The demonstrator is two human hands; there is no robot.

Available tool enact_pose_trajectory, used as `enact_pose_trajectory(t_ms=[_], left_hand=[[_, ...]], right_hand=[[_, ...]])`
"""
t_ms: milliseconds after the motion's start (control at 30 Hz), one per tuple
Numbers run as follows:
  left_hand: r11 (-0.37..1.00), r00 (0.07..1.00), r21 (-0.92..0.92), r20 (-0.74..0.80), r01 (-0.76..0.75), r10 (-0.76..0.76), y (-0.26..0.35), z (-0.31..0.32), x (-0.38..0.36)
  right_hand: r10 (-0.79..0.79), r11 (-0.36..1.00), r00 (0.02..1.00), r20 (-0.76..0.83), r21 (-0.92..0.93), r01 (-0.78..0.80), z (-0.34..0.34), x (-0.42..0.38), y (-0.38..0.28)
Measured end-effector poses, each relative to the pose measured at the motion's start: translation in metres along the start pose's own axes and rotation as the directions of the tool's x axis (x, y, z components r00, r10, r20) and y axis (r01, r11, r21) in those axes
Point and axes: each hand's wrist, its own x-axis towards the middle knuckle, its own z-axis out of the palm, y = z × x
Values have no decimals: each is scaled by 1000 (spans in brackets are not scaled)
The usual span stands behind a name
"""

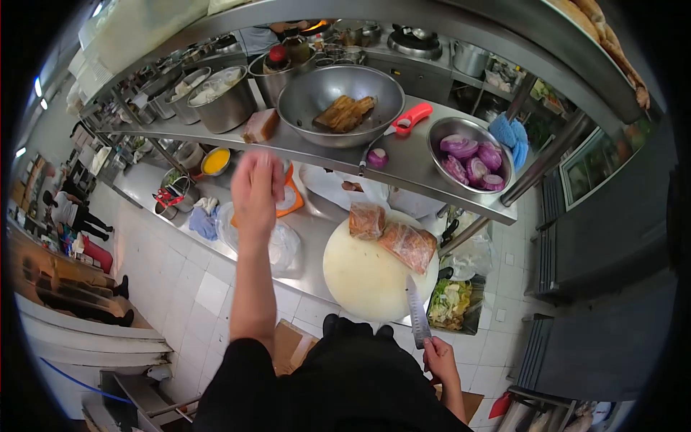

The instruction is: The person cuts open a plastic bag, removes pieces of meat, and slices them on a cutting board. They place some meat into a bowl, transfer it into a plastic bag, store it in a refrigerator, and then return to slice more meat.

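Observation:
My right hand point(440, 358) is closed round the handle of a kitchen knife point(417, 311), its blade pointing away from me over the edge of a round white cutting board point(360, 277). Toward the back of that board lie a larger plastic-wrapped slab of meat point(409, 245) and a smaller brown block of meat point(367, 220). My left hand point(257, 183) is raised in front of the steel shelf, its fingers bent and blurred. Just beyond it on the shelf sits a chunk of meat point(260, 126). Beside that, a big steel bowl point(299, 97) holds browned pieces.
The shelf point(425, 183) also carries a bowl of purple onions point(471, 160), a loose onion half point(377, 158), a red-handled peeler point(412, 118) and steel pots point(222, 108). Below are clear plastic bags point(284, 248) and a bin of vegetable scraps point(450, 304). People stand further off at left.

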Motion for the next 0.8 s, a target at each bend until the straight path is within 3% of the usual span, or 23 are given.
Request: enact_pose_trajectory(t_ms=[33, 100, 133, 167, 233, 267, 300, 333, 367, 400, 467, 500, 567, 633, 700, 767, 800], left_hand=[[994, 998, 88, 16, -60, 58, 35, 19, 22], [869, 931, 373, 288, -325, 225, 52, 37, 81], [819, 899, 435, 384, -375, 208, 53, 52, 108], [765, 861, 486, 477, -423, 173, 53, 65, 129], [638, 761, 629, 641, -444, -102, 61, 78, 151], [539, 726, 724, 632, -431, -270, 59, 82, 160], [468, 741, 710, 653, -526, -158, 48, 82, 166], [489, 664, 600, 745, -633, -55, 18, 76, 196], [385, 639, 591, 769, -709, -6, 27, 77, 199], [467, 572, 428, 790, -773, 223, 21, 70, 201], [591, 752, 545, 637, -594, 168, 66, 90, 148], [599, 748, 540, 645, -592, 157, 78, 92, 132], [496, 600, 376, 664, -783, 446, 92, 92, 104], [498, 516, 266, 713, -825, 474, 73, 64, 73], [701, 394, 51, 855, -711, 337, 41, 57, 17], [833, 319, 169, 948, -526, 9, -24, 66, -28], [808, 315, 186, 949, -559, -1, -78, 71, -39]], right_hand=[[-8, 1000, 1000, -1, 0, 8, 0, 2, -5], [-96, 988, 994, 45, -120, 101, -1, 5, -14], [-94, 988, 995, 43, -118, 98, 0, 8, -17], [-120, 984, 992, 36, -129, 123, 2, 11, -19], [-152, 976, 988, 19, -157, 153, 5, 8, -27], [-162, 971, 987, 9, -177, 162, 6, 6, -33], [-154, 974, 988, 14, -167, 154, 7, 4, -31], [-157, 976, 988, 16, -154, 157, 8, 6, -30], [-145, 973, 989, 15, -178, 146, 8, 4, -32], [-138, 970, 990, 17, -202, 138, 9, 2, -34], [-199, 934, 980, -1, -303, 189, 11, 3, -29], [-229, 922, 973, 5, -320, 218, 11, 4, -28], [-248, 911, 969, 10, -337, 237, 11, 3, -25], [-237, 907, 971, 10, -356, 225, 11, 4, -23], [-205, 923, 979, -3, -333, 192, 12, 2, -24], [-174, 937, 984, -20, -310, 160, 13, 1, -25], [-185, 935, 983, -23, -311, 168, 13, 0, -25]])
